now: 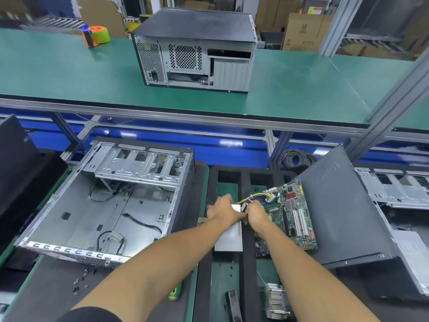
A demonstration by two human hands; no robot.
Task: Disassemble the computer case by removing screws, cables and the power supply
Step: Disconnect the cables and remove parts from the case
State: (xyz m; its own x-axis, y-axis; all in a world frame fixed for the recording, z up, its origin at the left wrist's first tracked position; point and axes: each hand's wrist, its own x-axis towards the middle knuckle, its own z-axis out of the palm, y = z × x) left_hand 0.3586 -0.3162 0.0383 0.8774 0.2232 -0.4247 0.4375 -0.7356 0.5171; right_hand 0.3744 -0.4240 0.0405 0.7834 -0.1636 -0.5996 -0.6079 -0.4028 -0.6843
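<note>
Head view, the only one I have. The opened computer case [109,201] lies on its side at left, gutted: bare floor, drive cage at the far end, a few thin black cables [141,223] loose inside. Loose screws [81,281] are scattered on the dark mat just in front of it, and a green-handled screwdriver [175,291] shows from under my left forearm.

The work is right of the case, over the black foam tray [202,252]. My left hand [221,209] is curled round the near end of a silver box, the power supply [229,235], as far as I can judge; it rests on the tray. My right hand [255,211] pinches at the connector where the yellow-and-black cable bundle [260,196] meets the motherboard [293,212]. Fingertips are hidden, so I can't tell if I'm on the plug body or on the wires. The board stands tilted against a dark case panel [343,214].

My read: I'm unplugging the supply harness from the board.

Risks:
- Pulling on wires rather than the plug could tear pins out of the housing.
- If the latch isn't released, the pull drags the board, which only leans there and could slide off the tray edge.
- A sudden release could send the supply off the foam divider.
- A heatsink [276,300] sits near my right elbow; easy to knock.

A second, closed case [195,52] stands untouched on the far green bench [69,73].
</note>
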